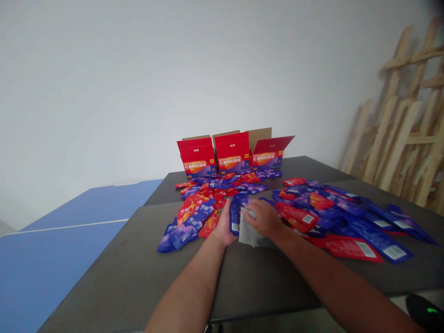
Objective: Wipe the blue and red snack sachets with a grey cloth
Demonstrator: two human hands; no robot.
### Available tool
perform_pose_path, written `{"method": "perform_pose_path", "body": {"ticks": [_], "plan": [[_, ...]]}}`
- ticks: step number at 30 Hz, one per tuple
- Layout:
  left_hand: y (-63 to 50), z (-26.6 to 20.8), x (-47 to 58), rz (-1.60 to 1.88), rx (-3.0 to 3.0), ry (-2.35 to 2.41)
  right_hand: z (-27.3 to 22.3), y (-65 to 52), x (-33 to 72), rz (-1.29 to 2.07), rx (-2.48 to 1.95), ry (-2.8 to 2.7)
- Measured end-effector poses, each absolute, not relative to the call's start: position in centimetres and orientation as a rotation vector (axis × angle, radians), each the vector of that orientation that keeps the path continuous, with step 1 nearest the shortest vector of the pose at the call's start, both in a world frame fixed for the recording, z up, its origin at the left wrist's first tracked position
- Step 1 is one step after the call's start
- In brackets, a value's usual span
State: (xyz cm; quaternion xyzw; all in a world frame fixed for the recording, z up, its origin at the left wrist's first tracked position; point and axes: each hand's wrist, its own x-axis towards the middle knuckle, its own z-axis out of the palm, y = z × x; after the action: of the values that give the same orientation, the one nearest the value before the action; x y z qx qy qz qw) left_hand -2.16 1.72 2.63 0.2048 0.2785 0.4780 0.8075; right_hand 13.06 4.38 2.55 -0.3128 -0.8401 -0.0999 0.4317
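1. A blue goji-puree pouch [235, 216] is held by the left hand [225, 225] over the dark tabletop [121, 273], between two groups of pouches; the fingers behind it are hidden.
2. A grey cloth [247, 231] is pinched in the bunched fingers of the right hand [265, 217], right beside the pouch; wiping appears to be the step in hand.
3. For the next stroke, a steady left-hand hold and a flat, light pass of the cloth seem called for.
4. Three opened red cartons [231, 159] are lined up behind.

left hand [224, 225]: one blue sachet [235, 215]. right hand [265, 218]: grey cloth [249, 232]. three open red boxes [232, 152], behind loose sachets [322, 210].
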Motion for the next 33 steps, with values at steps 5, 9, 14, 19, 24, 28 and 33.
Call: {"method": "perform_pose_path", "body": {"ticks": [5,9,14,19,24,28,33], "plan": [[2.0,1.8,-1.8,0.865,0.405,0.652,2.5,1.9,11.0,-0.320,-0.523,-2.310],[1.8,1.5,-0.9,0.886,0.483,0.699,2.4,2.6,10.9,-0.250,-0.720,-2.174],[1.2,2.0,0.0,0.933,0.683,0.767,2.2,4.7,11.8,-0.106,-1.025,-1.916],[1.2,1.8,-0.4,0.903,0.763,0.845,1.5,6.3,12.6,0.064,-1.153,-1.722],[1.4,1.9,-1.4,0.832,0.690,0.682,0.6,8.1,13.6,0.103,-1.219,-1.656],[1.3,2.9,-2.2,0.872,0.539,0.397,-0.3,8.9,14.1,0.127,-1.298,-1.760],[1.7,3.4,-2.5,1.095,0.367,0.296,-0.6,7.7,13.6,0.055,-1.092,-2.040]]}}
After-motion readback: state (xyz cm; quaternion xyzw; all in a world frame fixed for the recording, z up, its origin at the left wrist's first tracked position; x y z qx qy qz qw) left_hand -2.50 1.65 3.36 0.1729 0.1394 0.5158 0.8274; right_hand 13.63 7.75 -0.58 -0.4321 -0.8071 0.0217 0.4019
